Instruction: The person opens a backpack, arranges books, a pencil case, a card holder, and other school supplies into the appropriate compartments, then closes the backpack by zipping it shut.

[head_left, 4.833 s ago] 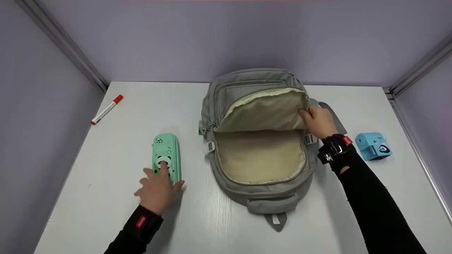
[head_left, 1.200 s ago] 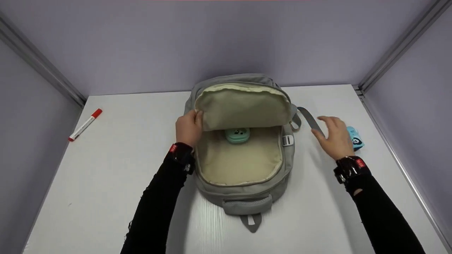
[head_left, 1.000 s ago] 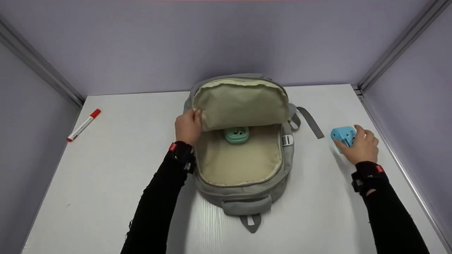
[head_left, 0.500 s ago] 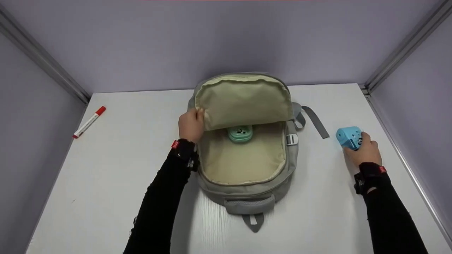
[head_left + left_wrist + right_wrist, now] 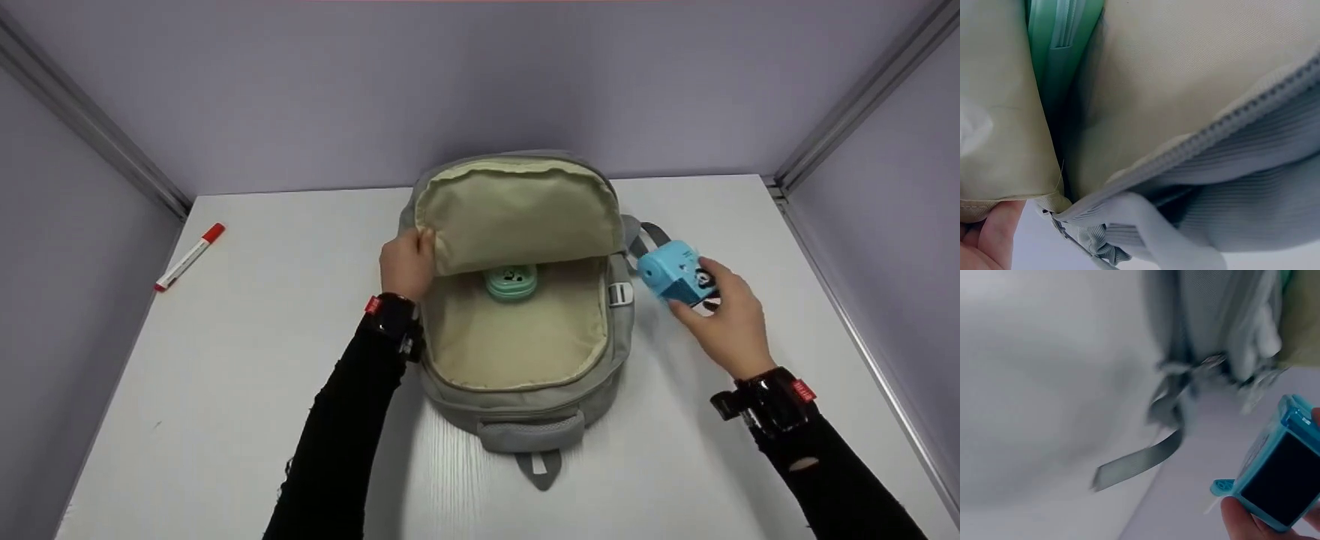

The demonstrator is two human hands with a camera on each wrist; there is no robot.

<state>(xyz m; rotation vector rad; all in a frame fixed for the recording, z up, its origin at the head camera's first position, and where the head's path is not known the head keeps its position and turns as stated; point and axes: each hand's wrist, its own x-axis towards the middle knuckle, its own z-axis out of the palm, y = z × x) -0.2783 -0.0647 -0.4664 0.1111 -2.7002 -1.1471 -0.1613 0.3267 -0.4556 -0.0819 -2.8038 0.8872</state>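
Nearest us, our right hand (image 5: 724, 319) grips the blue sharpener (image 5: 673, 271) in its fingertips, lifted off the table (image 5: 247, 360) just beside the right edge of the open backpack (image 5: 525, 405). Farther in, our left hand (image 5: 406, 262) pinches the raised flap (image 5: 517, 214). A green case (image 5: 511, 281) lies inside, beneath it. A marker (image 5: 189, 256) lies far left.

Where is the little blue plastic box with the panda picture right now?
In the head view, the blue plastic box is held in the right hand, just right of the open grey backpack.
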